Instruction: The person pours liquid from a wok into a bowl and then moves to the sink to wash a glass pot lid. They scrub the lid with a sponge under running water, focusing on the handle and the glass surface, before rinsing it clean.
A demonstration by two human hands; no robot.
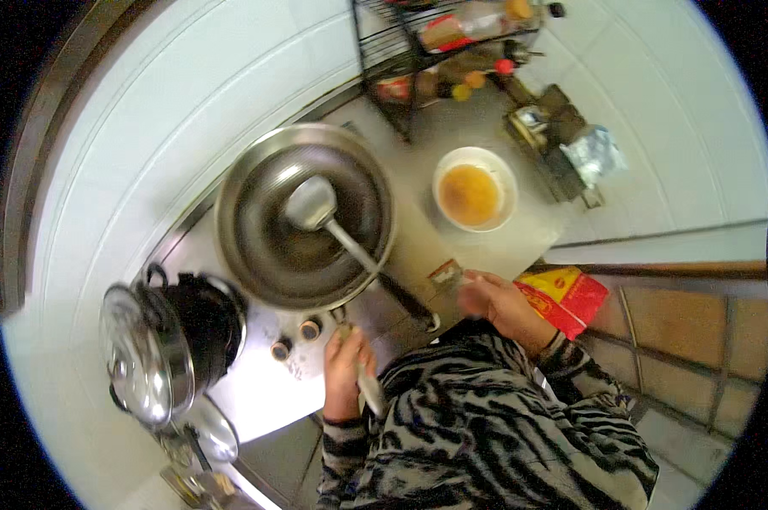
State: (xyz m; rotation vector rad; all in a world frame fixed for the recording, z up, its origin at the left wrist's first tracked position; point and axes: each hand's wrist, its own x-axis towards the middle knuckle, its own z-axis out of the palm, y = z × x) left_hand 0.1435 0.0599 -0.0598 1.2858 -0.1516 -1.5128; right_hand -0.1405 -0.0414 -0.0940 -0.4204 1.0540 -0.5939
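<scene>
My left hand (344,363) is closed around the handle (371,390) of a large metal wok (250,255), which stands on the stove. A metal wok spatula (312,203) rests in the wok. Its black grip (400,296) sticks out over the rim toward me. In my right hand (495,303) is a small, partly clear item (446,276) with a reddish-brown edge, perhaps a sachet; blur hides what it is. Beyond that hand, a white bowl (510,203) on the counter holds orange-yellow liquid (470,194).
Two stove knobs (309,329) face me beside the wok. Lidded pots (138,363) crowd the left. A black wire rack (390,60) with bottles and jars stands at the back. A box with a foil packet (594,156) sits right. A red and yellow bag (562,296) is by my right wrist.
</scene>
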